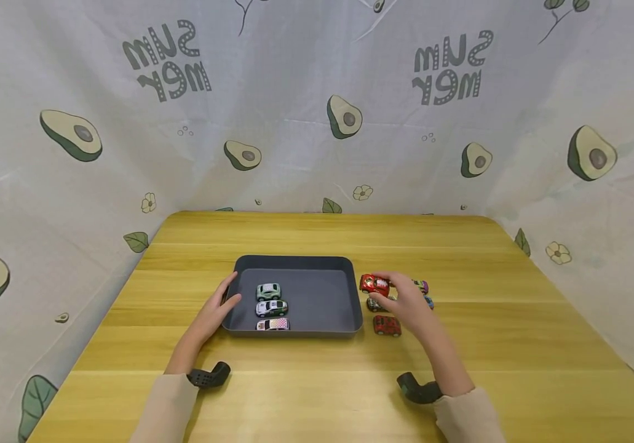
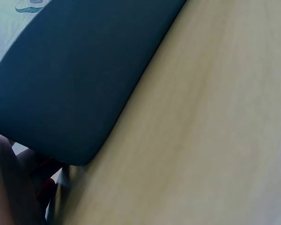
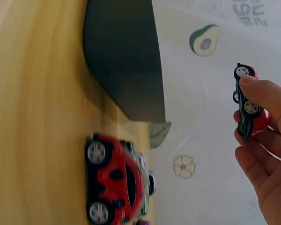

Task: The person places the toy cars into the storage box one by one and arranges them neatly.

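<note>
My right hand (image 1: 407, 299) pinches a shiny red toy car (image 1: 374, 284) between thumb and fingers, raised just right of the grey tray (image 1: 317, 334). In the right wrist view that red car (image 3: 251, 110) shows its dark underside and wheels. At the tray's left side my left hand (image 1: 213, 315) rests against the rim, its thumb over the edge; in the left wrist view its fingers are dark beside the tray wall (image 2: 75, 79). Inside the tray stand a green toy car (image 1: 269, 291), a white-and-dark one (image 1: 271, 308) and a pink-and-white one (image 1: 273, 324), all toward the left.
Below my right hand sits a red toy car with dark spots (image 1: 387, 325). Partly hidden behind the hand are a dark patterned car (image 1: 374, 304), a purple-and-green one (image 1: 421, 286) and a blue one (image 1: 429, 301). A printed cloth (image 1: 305, 178) hangs behind the wooden table (image 1: 305, 394).
</note>
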Motion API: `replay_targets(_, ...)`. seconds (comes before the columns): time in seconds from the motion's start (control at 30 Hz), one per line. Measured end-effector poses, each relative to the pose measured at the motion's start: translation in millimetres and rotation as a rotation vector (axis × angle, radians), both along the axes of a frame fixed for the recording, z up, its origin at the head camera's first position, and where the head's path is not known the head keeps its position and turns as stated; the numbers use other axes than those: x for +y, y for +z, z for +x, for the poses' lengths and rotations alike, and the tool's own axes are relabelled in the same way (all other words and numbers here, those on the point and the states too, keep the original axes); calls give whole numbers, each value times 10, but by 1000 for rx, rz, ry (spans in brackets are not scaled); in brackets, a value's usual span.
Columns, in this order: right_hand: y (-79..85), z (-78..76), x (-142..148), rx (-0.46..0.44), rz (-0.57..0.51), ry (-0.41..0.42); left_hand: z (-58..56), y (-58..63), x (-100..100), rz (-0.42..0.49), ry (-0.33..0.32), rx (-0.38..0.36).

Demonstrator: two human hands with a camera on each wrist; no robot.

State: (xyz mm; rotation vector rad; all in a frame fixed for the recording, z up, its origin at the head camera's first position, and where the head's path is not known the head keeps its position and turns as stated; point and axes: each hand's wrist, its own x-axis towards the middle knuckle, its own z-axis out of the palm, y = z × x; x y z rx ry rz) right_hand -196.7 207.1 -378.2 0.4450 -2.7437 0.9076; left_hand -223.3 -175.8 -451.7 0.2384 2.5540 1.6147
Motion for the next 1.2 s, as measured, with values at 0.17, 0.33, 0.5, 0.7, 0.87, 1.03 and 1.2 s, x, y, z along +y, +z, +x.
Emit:
replay_targets(0.17,-27,-57,-199,3,-24,59,-25,-61,-13,-3,4,21)
replay_targets(0.33,-57,-89,-411,-41,-33,114,-24,-69,-18,-6,10,26)
replay_targets(0.5,-107,-119,-590,-111,-48,128,5,-29,0,-1,-3,22)
replay_targets(0.7,-245,-140,-762,-153,-18,157,163,204,70,9,-11,-8)
replay_targets(0.87,-340,-133,-887,-188,33,206,199,252,85,9,-8,-15)
replay_targets(1.03,-397,-134,-972,-278,82,242,58,13,17,-2,-10,19)
replay_targets(1.2,-392,-159,-995,-317,102,277,-8,-65,-6,3,4,34)
